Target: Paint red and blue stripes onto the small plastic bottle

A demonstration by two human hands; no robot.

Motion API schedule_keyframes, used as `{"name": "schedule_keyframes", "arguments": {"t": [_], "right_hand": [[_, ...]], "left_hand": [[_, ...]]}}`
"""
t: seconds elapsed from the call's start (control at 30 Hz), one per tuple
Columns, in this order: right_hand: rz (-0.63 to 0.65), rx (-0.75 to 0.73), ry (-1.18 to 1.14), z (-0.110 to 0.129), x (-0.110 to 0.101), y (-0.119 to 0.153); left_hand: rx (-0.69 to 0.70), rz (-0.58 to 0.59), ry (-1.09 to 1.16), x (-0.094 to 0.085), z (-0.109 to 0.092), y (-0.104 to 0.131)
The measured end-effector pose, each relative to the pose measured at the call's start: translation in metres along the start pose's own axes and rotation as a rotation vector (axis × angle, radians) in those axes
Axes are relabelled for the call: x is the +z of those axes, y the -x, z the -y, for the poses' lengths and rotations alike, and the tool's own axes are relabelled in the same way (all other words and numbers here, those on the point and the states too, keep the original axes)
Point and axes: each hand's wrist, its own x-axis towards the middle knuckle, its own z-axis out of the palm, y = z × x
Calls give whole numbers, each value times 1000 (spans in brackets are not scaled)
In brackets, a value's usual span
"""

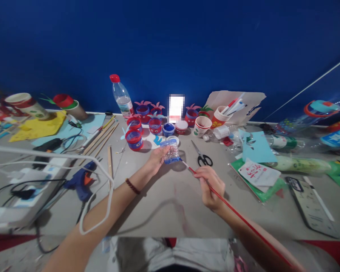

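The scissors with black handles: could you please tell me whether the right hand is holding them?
No, the scissors lie on the table, while the right hand holds a red-handled paintbrush.

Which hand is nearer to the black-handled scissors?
The right: the right hand, gripping a red-handled brush, is just on the near side of the scissors. The left hand is farther off, to their left.
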Motion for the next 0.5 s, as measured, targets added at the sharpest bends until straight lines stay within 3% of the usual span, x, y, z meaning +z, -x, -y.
{"name": "schedule_keyframes", "arguments": {"t": [0.27,0.5], "right_hand": [[134,-106,32,-2,4,1],[139,-124,33,3,5,-2]], "left_hand": [[14,14,-5,0,-1,2],[18,-11,7,-1,1,0]]}}
